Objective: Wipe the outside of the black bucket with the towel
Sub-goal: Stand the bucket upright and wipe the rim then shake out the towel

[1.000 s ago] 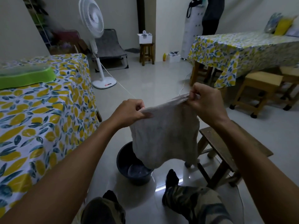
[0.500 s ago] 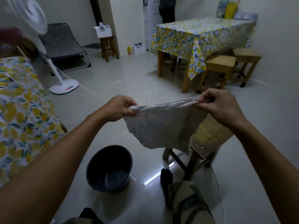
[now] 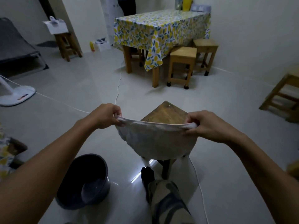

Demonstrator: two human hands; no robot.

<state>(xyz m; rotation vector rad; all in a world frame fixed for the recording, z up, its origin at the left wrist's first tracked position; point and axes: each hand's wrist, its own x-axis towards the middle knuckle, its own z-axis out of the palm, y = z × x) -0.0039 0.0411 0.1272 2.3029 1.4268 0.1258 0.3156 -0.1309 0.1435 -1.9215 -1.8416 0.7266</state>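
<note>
A pale grey towel [image 3: 155, 141] hangs spread between both hands in the middle of the view. My left hand [image 3: 105, 116] pinches its left top corner. My right hand [image 3: 205, 126] pinches the right top corner. The cloth sags in a curve over the near half of a dark wooden stool [image 3: 163, 113]. The black bucket [image 3: 90, 180] stands on the floor at the lower left, below my left forearm, apart from the towel. Its open inside shows a greyish bottom.
My foot in a dark sock [image 3: 147, 174] and a camouflage trouser leg [image 3: 168, 201] lie by the stool. A white cable [image 3: 118, 88] runs across the tiled floor. Behind stand a lemon-cloth table [image 3: 160, 28], light wooden stools [image 3: 182, 62] and a fan base [image 3: 16, 96] at left.
The view has swung right and down. Both hands moved wider apart and lower with the towel, which now hangs over the stool. The bucket now sits at lower left.
</note>
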